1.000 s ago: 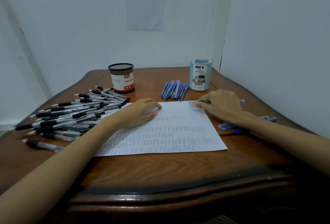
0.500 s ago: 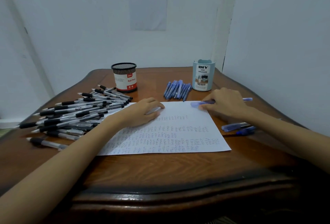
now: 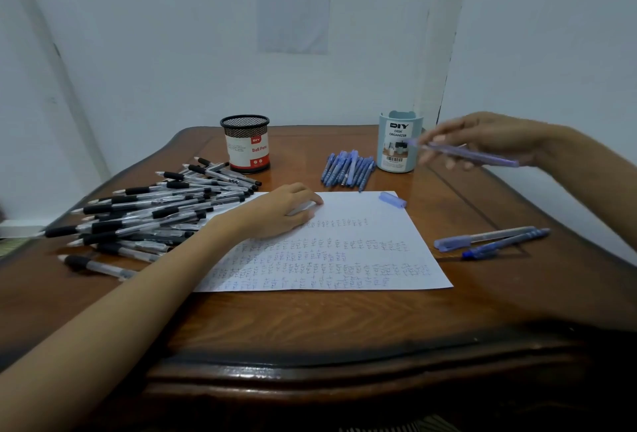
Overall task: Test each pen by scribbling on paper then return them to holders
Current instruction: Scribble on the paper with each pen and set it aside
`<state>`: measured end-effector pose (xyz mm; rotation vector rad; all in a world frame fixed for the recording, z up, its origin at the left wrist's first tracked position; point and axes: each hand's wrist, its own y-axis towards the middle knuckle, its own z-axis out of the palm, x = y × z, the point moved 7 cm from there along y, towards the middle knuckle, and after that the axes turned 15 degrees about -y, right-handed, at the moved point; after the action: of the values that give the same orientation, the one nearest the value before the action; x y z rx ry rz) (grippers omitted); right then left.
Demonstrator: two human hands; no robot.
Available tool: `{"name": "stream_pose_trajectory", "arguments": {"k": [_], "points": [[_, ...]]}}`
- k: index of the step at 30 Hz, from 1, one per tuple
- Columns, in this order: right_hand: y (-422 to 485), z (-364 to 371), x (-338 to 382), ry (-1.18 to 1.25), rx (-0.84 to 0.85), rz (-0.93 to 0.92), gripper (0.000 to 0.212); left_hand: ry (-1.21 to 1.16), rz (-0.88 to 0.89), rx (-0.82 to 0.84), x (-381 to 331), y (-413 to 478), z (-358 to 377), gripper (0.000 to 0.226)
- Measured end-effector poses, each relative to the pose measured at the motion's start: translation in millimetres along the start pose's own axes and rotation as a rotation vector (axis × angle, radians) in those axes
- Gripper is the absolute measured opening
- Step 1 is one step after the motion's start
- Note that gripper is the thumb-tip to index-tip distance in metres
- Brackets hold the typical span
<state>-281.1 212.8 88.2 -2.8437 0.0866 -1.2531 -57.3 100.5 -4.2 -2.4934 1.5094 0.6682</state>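
Dark wooden tabletop [image 3: 310, 321] fills the near view, set in a corner of pale walls. On it lies the paper [image 3: 362, 259], covered in rows of small blue scribbles. The left forearm reaches in from the near left, and the left hand [image 3: 279, 211] rests palm down on the paper's far left part, fingers relaxed and holding nothing.

Right of the paper, two blue pens [image 3: 482, 238] lie side by side on the wood. A loose purple cap [image 3: 393, 199] sits on the paper's far right corner. Left of the paper sprawls a pile of black-grip pens [image 3: 155, 207], some touching its edge.

Beyond the paper's far right corner, the right hand [image 3: 489, 138] is raised off the tabletop and pinches an uncapped purple pen [image 3: 475, 154] held roughly level, tip towards the blue desk organizer [image 3: 396, 142]; both are motion-blurred. A bundle of blue pens [image 3: 348, 169] lies just beyond the paper, beside the organizer. Beyond the paper's far left stands a black mesh holder [image 3: 245, 143]. A printed notice [image 3: 294, 0] hangs on the wall behind.
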Motion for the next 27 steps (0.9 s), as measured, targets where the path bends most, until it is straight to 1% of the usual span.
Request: {"name": "stream_pose_trajectory", "arguments": {"k": [1,2,3,4,5,6,7,8,9,11,12,16,17,19,21,23,27], "points": [[0.0,5.6,1.6,0.246,-0.027,-0.052,0.018,-0.001,-0.001,-0.001,0.1,0.1,-0.1,0.036],[1.7,12.2,3.0,0.396,-0.049,-0.107,0.034,-0.002,0.0,-0.002,-0.1,-0.1,-0.3,0.035],[4.9,19.3,3.0,0.444,-0.085,-0.14,0.051,-0.004,-0.003,-0.001,0.0,-0.2,-0.3,0.035],[9.4,27.7,3.4,0.44,-0.131,-0.156,0.055,-0.007,-0.007,0.0,0.3,-0.9,-0.3,0.035],[13.2,36.3,4.2,0.417,-0.185,-0.15,0.045,-0.011,-0.012,0.0,0.9,-1.2,0.1,0.035],[16.2,46.7,5.2,0.399,-0.219,-0.134,0.029,-0.012,-0.014,0.0,1.2,-1.8,0.4,0.036],[18.1,57.3,7.6,0.386,-0.248,-0.112,0.018,-0.007,-0.018,0.001,1.3,-2.5,1.0,0.037],[19.3,67.3,10.1,0.376,-0.268,-0.101,0.021,0.003,-0.022,0.003,1.2,-3.0,1.9,0.039],[20.9,77.9,11.9,0.367,-0.271,-0.096,0.029,0.013,-0.031,0.004,1.9,-3.6,2.6,0.041],[23.5,101.8,16.5,0.316,-0.22,-0.109,0.041,0.022,-0.048,0.002,3.4,-3.4,3.2,0.044],[23.7,113.6,19.2,0.299,-0.18,-0.131,0.042,0.028,-0.052,0.0,3.3,-3.2,3.0,0.045],[22.7,149.5,24.5,0.351,0.013,-0.17,0.03,0.049,-0.054,-0.002,3.2,-1.5,1.7,0.046],[21.4,153.0,24.6,0.349,0.037,-0.181,0.029,0.049,-0.054,-0.003,3.5,-1.6,1.5,0.046],[17.7,152.3,25.6,0.295,-0.001,-0.195,0.03,0.05,-0.049,-0.013,3.4,-1.7,1.0,0.047],[15.6,149.0,26.7,0.172,-0.086,-0.193,0.041,0.049,-0.05,-0.017,3.1,-1.7,1.0,0.047],[15.6,147.3,29.1,0.086,-0.141,-0.209,0.043,0.051,-0.055,-0.015,2.6,-1.6,1.0,0.047],[18.1,148.1,27.8,0.093,-0.12,-0.211,0.046,0.064,-0.054,-0.017,0.6,-1.7,-0.1,0.046]]}}
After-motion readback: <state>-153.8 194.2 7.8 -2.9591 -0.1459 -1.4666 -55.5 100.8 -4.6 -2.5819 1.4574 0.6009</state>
